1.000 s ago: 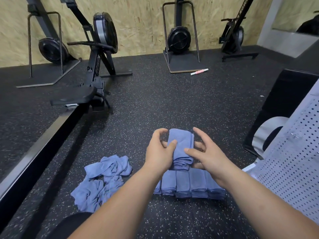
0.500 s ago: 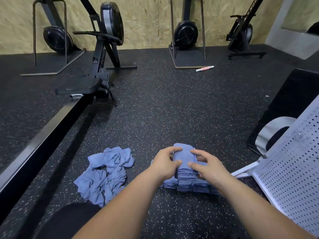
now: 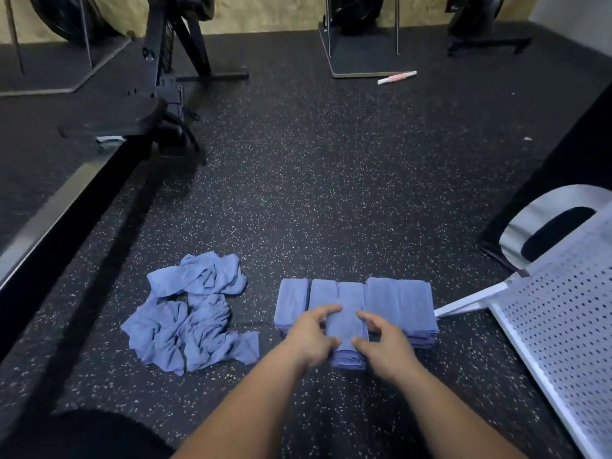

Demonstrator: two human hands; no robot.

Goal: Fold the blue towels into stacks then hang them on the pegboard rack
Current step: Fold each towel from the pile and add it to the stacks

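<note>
Down from the air a second ago, the folded towel [image 3: 347,336] now sits low in the row of folded towels [image 3: 400,304] on the speckled black floor [image 3: 331,210]. It fills the gap between the left and right bundles, and its near end juts toward the person past the others. Both forearms reach forward and down from the bottom of the view, converging on this towel. The left hand [image 3: 309,337] cups its left edge, with fingers [image 3: 328,309] curled over the top and the thumb hooked at the near corner. The right hand [image 3: 385,342] mirrors it on the right edge, index finger bent onto the cloth and thumb pressed at the near corner, so both hands grip the bundle between them. Just left of the row, apart from it, the crumpled towels [image 3: 192,313] lie in a loose blue heap. The white pegboard rack [image 3: 563,326] lies tilted at the right, its frame leg pointing at the row's right end and close to it. A rowing machine [image 3: 159,104] stands at the upper left, and a pink and white stick [image 3: 397,77] lies far back on the floor.
</note>
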